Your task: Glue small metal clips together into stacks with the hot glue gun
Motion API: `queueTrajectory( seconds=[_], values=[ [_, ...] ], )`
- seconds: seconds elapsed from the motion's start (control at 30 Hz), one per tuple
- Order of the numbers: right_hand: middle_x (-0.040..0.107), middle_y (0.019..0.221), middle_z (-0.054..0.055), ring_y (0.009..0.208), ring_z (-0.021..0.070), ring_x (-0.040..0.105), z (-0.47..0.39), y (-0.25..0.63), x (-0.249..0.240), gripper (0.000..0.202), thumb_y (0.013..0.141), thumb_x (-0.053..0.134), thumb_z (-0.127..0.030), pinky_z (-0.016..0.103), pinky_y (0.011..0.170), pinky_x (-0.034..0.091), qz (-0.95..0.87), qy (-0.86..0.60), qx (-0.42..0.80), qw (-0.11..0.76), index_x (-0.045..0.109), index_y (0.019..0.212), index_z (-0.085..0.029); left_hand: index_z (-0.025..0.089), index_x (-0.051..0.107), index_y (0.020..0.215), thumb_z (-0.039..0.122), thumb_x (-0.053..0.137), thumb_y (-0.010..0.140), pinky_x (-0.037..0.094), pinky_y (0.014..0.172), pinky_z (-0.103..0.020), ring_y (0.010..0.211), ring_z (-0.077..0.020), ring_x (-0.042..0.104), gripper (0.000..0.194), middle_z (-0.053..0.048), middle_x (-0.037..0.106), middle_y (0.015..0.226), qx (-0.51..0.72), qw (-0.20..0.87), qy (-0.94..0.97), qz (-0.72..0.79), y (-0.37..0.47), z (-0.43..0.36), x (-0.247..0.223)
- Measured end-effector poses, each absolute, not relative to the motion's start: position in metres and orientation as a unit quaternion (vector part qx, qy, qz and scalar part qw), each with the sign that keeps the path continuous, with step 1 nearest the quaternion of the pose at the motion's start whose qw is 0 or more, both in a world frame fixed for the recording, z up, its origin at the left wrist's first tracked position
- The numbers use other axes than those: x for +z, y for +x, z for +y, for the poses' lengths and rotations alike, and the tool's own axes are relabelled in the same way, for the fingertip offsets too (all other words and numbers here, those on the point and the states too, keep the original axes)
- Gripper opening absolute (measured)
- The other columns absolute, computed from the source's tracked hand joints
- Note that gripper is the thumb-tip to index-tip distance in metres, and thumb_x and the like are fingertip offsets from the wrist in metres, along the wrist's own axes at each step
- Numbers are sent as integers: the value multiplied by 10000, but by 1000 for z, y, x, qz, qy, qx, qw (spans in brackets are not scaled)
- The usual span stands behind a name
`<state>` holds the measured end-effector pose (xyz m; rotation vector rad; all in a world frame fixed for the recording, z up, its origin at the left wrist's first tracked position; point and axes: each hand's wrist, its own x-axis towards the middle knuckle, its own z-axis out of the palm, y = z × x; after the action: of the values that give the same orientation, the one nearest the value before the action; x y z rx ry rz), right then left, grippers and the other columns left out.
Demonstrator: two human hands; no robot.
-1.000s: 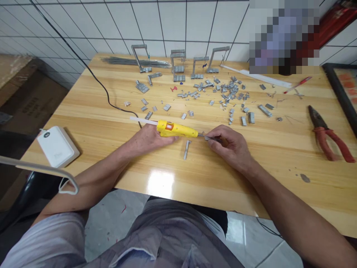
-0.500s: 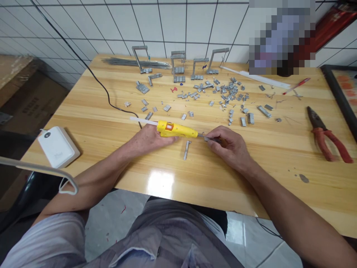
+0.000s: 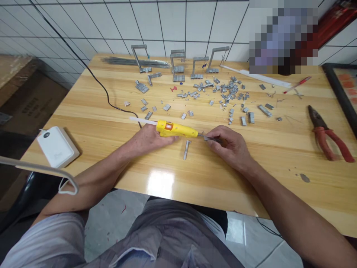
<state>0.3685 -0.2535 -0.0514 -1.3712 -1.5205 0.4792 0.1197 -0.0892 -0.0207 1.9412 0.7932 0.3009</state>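
My left hand [image 3: 152, 140] is closed around the handle of a yellow hot glue gun [image 3: 178, 129]. A white glue stick [image 3: 141, 120] pokes out of its back end. The nozzle points right and meets, or nearly meets, a small grey piece [image 3: 206, 138] pinched in my right hand [image 3: 229, 146]. Most of that piece is hidden by the fingers, so its full shape is unclear. On the wood between my hands lies a thin grey strip [image 3: 186, 150] with a short bend at its top.
Several grey frame-like stands [image 3: 179, 67] line the back, near a bundle of thin wires [image 3: 131, 62]. Grey bits [image 3: 230, 89] are scattered mid-table. Red-handled pliers [image 3: 323, 136] lie right, a white power bank [image 3: 58, 146] left. A black cord [image 3: 104, 89] runs to the glue gun.
Almost nothing differs. Both hands, the glue gun and the grey piece hold the same position; the view has shifted only slightly.
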Motion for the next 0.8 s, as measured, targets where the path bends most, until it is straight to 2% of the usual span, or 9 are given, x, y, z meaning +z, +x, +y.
queueTrajectory(
  seconds=[0.27,0.53,0.8],
  values=[
    [760,930,18,818,174,680,-253,368,-52,70,953,733,-255,328,730,532,-626,-565,200,498,775,1005,-278,206,796,1027,526,807,848,628,790,-370,835,-249,749,367,-53,809,944,116,481,806,326,120,-89,-22],
    [764,923,27,813,192,681,-253,368,-51,75,962,724,-312,356,739,543,-621,-575,207,490,779,1004,-285,208,799,1097,501,810,857,644,812,-370,894,-260,760,379,-59,820,975,117,482,807,321,119,-88,-21],
    [765,924,33,806,191,677,-253,368,-50,96,967,726,-356,350,723,544,-617,-580,214,487,781,987,-280,207,798,1058,500,801,867,635,753,-344,859,-248,753,349,-52,818,961,116,488,804,318,118,-89,-23]
  ],
)
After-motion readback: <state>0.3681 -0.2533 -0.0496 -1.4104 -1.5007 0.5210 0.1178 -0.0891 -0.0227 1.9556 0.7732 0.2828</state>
